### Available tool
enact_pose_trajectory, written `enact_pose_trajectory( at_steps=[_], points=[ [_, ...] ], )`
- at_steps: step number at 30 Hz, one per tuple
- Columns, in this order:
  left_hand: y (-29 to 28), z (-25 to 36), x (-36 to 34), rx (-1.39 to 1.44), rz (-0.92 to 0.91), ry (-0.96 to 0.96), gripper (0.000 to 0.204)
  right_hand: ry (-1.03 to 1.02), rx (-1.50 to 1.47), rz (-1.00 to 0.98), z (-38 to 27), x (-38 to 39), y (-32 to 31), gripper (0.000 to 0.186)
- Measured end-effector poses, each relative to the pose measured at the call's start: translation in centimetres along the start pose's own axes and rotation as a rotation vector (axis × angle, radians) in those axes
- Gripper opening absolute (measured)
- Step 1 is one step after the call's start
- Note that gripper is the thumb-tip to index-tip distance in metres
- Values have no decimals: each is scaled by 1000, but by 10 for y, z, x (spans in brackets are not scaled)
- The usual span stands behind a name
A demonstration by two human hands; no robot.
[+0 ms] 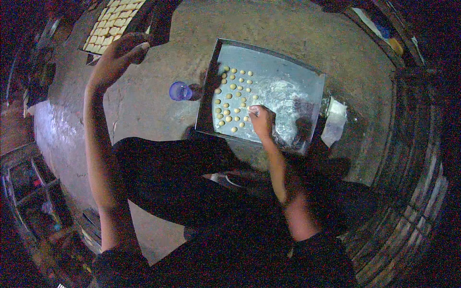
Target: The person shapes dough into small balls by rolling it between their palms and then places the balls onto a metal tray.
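Observation:
A square metal tray on the floor carries rows of several small round pale dough balls, with white flour dusted over its right half. My right hand is over the tray beside the balls, fingertips pinched together; what is between them, if anything, is too small to make out. My left hand is raised at upper left, near a tray of several pale rectangular pieces. Its fingers are curled in shadow, and I cannot make out what they hold, if anything.
A blue translucent cup stands left of the metal tray. A white packet lies at its right. My dark-clothed legs are below. Shelving with assorted items is at lower left, and slatted wood runs along the right.

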State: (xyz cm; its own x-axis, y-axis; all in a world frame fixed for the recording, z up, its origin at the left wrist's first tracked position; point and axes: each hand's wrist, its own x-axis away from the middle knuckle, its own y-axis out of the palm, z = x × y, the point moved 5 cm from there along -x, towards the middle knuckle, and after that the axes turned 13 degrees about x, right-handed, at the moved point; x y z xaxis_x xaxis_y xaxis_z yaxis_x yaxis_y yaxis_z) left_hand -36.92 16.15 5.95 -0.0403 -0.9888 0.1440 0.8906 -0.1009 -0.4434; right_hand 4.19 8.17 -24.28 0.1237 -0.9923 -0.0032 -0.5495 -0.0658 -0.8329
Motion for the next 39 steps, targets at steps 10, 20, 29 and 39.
enact_pose_trajectory(
  at_steps=[10, 20, 29, 39],
  points=[
    [-25, -27, 3, -35, 31, 46, 44, 254, -357, 204, 84, 16, -26, 16],
    [140, 16, -19, -81, 265, 255, 43, 235, -420, 235, 102, 3, -94, 16],
    [495, -50, 61, 855, -5, -155, 42, 553, -694, 72, 24, 55, -137, 37],
    [525, -32, 82, 1091, 60, -503, 19, 631, -766, 86, 106, 82, -90, 69]
  ],
)
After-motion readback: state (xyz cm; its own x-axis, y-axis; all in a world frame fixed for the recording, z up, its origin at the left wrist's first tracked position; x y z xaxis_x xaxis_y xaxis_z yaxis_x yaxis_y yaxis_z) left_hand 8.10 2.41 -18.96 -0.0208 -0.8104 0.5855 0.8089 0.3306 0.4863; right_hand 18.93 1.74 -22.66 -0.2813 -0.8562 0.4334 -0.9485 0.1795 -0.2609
